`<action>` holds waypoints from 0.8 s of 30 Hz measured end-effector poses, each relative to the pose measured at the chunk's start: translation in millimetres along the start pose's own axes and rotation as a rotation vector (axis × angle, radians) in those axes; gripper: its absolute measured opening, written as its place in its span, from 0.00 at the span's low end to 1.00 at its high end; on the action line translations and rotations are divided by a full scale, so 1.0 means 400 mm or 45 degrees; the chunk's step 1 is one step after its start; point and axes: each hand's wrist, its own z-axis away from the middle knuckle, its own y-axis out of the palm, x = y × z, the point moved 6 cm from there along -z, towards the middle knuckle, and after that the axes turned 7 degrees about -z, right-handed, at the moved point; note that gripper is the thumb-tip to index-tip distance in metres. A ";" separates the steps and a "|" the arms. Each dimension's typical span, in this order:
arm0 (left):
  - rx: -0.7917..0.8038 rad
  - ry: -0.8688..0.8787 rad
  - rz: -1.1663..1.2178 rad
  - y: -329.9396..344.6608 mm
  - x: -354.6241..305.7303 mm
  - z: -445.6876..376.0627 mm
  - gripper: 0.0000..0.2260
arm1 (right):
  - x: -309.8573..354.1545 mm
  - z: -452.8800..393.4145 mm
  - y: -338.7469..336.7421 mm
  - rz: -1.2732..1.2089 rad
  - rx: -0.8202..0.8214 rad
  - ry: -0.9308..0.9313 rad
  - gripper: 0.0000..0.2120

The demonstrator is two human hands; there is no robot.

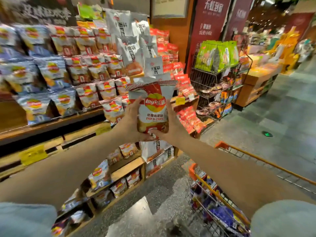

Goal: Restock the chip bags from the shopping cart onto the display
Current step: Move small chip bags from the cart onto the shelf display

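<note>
A red-and-white Lay's Fish & Chips bag (152, 106) is held upright at arm's length in front of the display (51, 124). My left hand (130, 119) grips its left side and my right hand (172, 124) grips its right side, thumb across the bottom front. Matching red-and-white bags (89, 65) fill the tiered wooden shelves beside blue bags (34, 77) further left. The shopping cart (220, 194) with an orange rim stands at the lower right, holding several blue and purple chip bags.
Tall silver snack bags (130, 48) rise behind the held bag, with red packets (184, 89) to their right. A wire rack with green packs (217, 55) stands further right. Lower shelves (126, 170) carry more bags. Grey tiled floor (273, 117) opens to the right.
</note>
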 end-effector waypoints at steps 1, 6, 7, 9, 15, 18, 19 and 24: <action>-0.020 -0.020 -0.023 -0.029 0.032 -0.003 0.59 | 0.010 -0.039 0.033 -0.020 0.036 -0.015 0.50; -0.148 -0.086 -0.147 -0.157 0.221 -0.019 0.59 | 0.055 -0.231 0.195 -0.034 0.157 -0.111 0.49; -0.146 -0.094 -0.178 -0.172 0.266 -0.026 0.59 | 0.062 -0.263 0.230 -0.046 0.166 -0.124 0.49; -0.118 -0.157 -0.157 -0.204 0.348 -0.044 0.57 | 0.072 -0.324 0.297 -0.078 0.179 -0.147 0.48; -0.135 -0.382 -0.009 -0.254 0.547 -0.077 0.52 | 0.044 -0.476 0.467 -0.118 0.310 -0.084 0.48; -0.135 -0.534 -0.008 -0.246 0.657 -0.097 0.49 | 0.007 -0.529 0.559 -0.174 0.372 0.018 0.48; -0.127 -0.578 -0.018 -0.239 0.695 -0.107 0.49 | -0.014 -0.550 0.590 -0.186 0.401 0.053 0.48; -0.137 -0.712 -0.049 -0.201 0.871 -0.177 0.52 | -0.126 -0.694 0.732 -0.134 0.509 0.048 0.52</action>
